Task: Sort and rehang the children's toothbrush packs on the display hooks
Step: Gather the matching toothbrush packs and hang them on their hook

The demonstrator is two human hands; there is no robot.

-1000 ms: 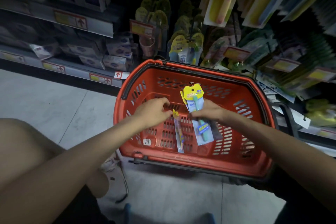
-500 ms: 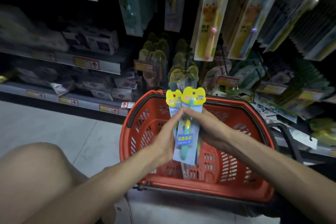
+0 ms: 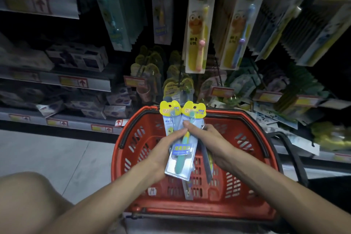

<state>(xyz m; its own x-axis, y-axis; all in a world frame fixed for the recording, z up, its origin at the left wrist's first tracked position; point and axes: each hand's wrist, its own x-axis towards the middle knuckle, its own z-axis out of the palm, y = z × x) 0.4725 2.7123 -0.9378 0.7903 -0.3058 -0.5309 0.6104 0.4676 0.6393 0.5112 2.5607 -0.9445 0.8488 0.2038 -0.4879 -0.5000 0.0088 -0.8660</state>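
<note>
Two children's toothbrush packs with yellow headers, the front pack (image 3: 181, 155) and the pack behind it (image 3: 168, 118), are held upright above the red basket (image 3: 252, 192). My left hand (image 3: 165, 151) grips them from the left side. My right hand (image 3: 204, 137) pinches the front pack with thumb on its face and also holds a dark narrow pack (image 3: 206, 163) underneath. Another pack (image 3: 188, 190) lies in the basket. Matching yellow-header packs (image 3: 177, 85) hang on a low hook straight ahead.
Taller yellow toothbrush packs (image 3: 199, 32) hang on upper hooks, with more packs crowded to the right (image 3: 281, 89). Shelves with boxed goods (image 3: 79, 57) run along the left. Grey floor (image 3: 47, 154) lies left of the basket; my knee (image 3: 28, 195) is at the lower left.
Both hands lifted packs out of the basket and brought them together upright; the view tilted up toward the hooks. The two yellow headers have fanned slightly apart.
</note>
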